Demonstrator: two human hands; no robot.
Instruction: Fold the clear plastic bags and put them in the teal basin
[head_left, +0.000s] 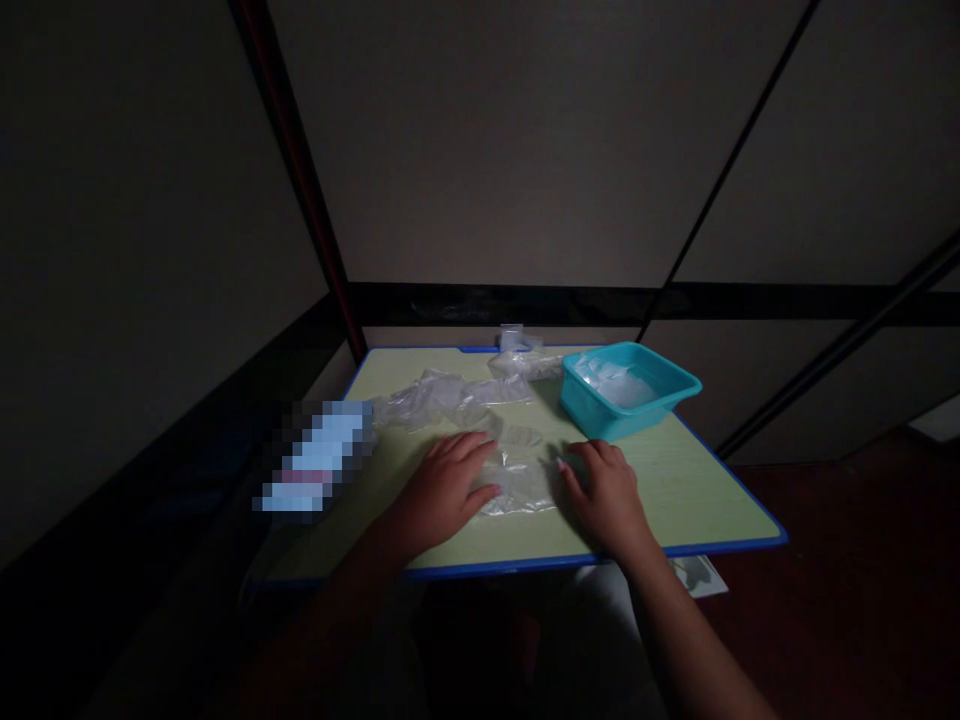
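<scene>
Clear plastic bag [519, 492] near table's [697, 500] front edge, between left hand [448, 488] and right hand [606, 492], both loosely spread, gripping nothing. Likely light, limp, slippery; best pinched at side edges.

Fingers [481, 496] partly hide bag [523, 489]; pixelated item [319, 458] illegible

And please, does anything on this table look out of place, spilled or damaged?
No spill or clear damage shows. Only the crumpled clear plastic looks untidy, loosely heaped left of the turquoise basin. The pixelated item at left cannot be judged.
</scene>
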